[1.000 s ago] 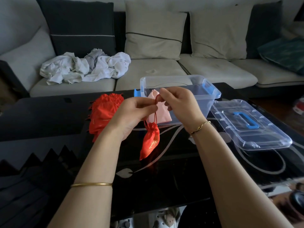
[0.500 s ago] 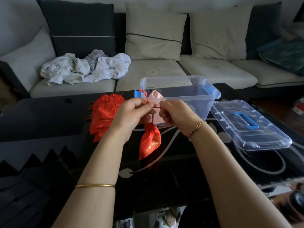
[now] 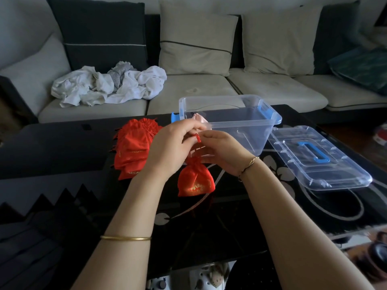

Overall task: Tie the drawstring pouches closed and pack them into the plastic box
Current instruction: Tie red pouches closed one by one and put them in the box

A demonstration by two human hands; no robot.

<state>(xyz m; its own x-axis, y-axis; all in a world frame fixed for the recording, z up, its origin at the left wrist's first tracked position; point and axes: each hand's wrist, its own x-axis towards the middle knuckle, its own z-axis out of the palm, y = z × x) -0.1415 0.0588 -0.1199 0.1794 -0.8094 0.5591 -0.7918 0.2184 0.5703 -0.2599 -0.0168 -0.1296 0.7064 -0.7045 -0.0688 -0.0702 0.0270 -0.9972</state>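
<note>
Red fabric marks the pouch [image 3: 195, 181] in hand. It hangs below both hands with its gathered neck up and its long axis running 12 to 6 o'clock. I cannot tell whether its base touches the dark worktop [image 3: 209, 227]. From the neck the drawstring [image 3: 197, 139] rises to 12 o'clock and ends between the two sets of fingertips.

The left hand [image 3: 171, 149] pinches the cord from the 9 o'clock side with its fingers curled tight. The right hand [image 3: 222, 151] pinches it from 3 o'clock, so the tips of both hands meet at the cord. Neither hand holds anything else.

This looks like the knot being formed. Tightening it would probably mean drawing the ends apart along the 9-to-3 line while the pouch's weight keeps the neck down.

The plastic box [image 3: 230, 122] stands open at 1 o'clock from the hands, with a pink pouch [image 3: 200, 119] inside at its left end. The right hand is nearer the box and so better placed for the drop. The pile of red pouches [image 3: 134, 149] lies at 9 o'clock beside the left hand, and the lid [image 3: 318, 158] lies at 3 o'clock.
</note>
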